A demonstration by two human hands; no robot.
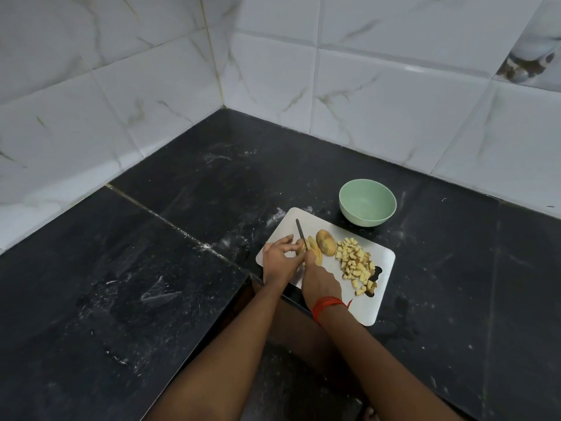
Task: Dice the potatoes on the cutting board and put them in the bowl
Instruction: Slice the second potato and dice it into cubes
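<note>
Two grips met on the white rectangular cutting board (306,218): left grip (280,258) curled round a yellow potato piece (301,248), right grip (318,278) clenching a dark knife (300,229). Pale diced cubes (356,265) lay there; the mint-green bowl (367,220) stood beyond.

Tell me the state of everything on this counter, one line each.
Bowl: empty, upright.
Cutting board: flat, carrying all the potato.
Diced potato: piled on the board.
Potato half: uncut, skin on.
Sliced potato: steadied by left hand.
Knife: gripped by right hand, blade on the slices.
</note>
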